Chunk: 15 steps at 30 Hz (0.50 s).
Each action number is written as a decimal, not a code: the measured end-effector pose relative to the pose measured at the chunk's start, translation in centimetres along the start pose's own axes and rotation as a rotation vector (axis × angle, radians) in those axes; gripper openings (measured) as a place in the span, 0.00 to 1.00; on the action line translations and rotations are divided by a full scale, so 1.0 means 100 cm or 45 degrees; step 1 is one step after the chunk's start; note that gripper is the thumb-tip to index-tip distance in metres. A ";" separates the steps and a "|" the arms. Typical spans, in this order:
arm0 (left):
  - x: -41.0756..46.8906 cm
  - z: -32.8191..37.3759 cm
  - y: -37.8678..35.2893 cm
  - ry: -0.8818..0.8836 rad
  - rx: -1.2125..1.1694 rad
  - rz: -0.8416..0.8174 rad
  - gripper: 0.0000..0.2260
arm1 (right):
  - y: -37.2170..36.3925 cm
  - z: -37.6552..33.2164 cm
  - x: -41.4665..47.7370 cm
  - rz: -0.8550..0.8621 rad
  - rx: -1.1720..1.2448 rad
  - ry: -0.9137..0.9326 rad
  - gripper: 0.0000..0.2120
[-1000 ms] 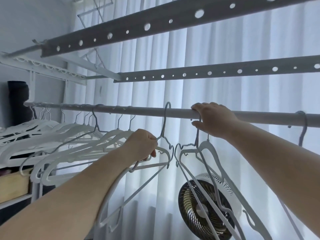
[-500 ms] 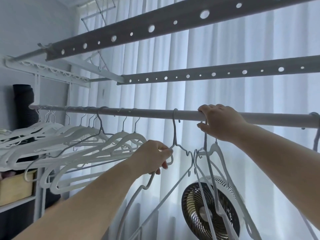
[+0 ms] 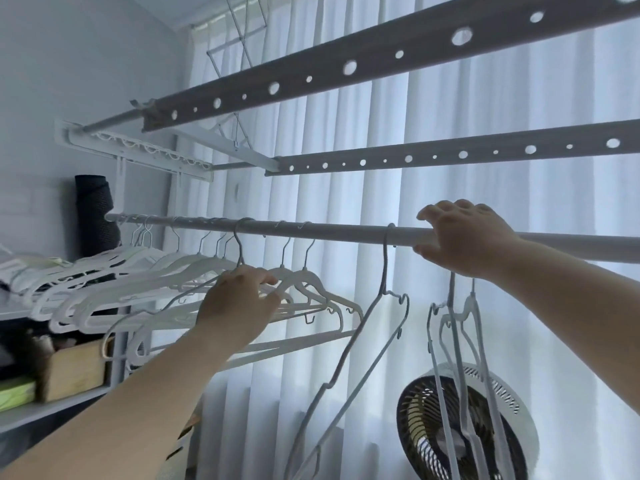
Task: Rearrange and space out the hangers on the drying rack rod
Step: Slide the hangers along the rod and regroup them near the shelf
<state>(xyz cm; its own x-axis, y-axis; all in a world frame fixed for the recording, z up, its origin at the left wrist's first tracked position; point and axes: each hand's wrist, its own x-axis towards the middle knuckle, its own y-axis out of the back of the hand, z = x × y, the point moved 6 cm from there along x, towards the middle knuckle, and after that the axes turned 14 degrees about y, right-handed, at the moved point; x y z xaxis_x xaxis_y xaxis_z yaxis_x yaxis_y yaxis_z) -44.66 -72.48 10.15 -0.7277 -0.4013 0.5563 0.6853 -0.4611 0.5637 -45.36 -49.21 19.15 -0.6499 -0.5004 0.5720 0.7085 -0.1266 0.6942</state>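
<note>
Behind the rod [image 3: 329, 231] hang pale sheer curtains [image 3: 346, 188], and above it two grey perforated bars [image 3: 433, 157] cross the view. A round fan [image 3: 467, 427] stands below the rod's right part, partly screened by hangers. Left of the rod's far end a dark roll [image 3: 95, 209] stands upright, with a wooden box [image 3: 74, 370] on a shelf beneath.

The rod runs long-ways from left to right, nearly level. A dense cluster of white hangers [image 3: 145, 282] crowds its left part, bodies fanned toward the camera. One grey wire hanger [image 3: 384, 299] hangs alone further right, turned edge-on, its body dropping steeply down-left. Two more hangers [image 3: 460, 327] hang under the right hand.

The left hand [image 3: 239, 303] is below the rod, fingers curled around the necks at the cluster's right edge. The right hand [image 3: 464, 237] clenches the rod itself, just right of the wire hanger's hook.
</note>
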 end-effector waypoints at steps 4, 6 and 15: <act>0.005 -0.023 0.006 -0.011 0.169 -0.031 0.15 | 0.008 -0.022 0.020 0.055 0.046 0.031 0.23; 0.010 -0.035 0.004 -0.020 0.234 -0.088 0.17 | 0.007 -0.034 0.031 0.057 0.064 0.032 0.23; 0.017 -0.075 -0.014 -0.007 0.012 -0.499 0.10 | -0.022 -0.035 0.054 -0.211 -0.036 -0.357 0.16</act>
<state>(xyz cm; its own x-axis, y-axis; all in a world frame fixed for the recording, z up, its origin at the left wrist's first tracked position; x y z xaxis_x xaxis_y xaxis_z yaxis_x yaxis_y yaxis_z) -47.09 -78.48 5.75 -0.9343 -0.1921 0.3005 0.3554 -0.5712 0.7399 -49.50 -54.62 19.16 -0.8048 -0.2162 0.5528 0.5914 -0.2121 0.7780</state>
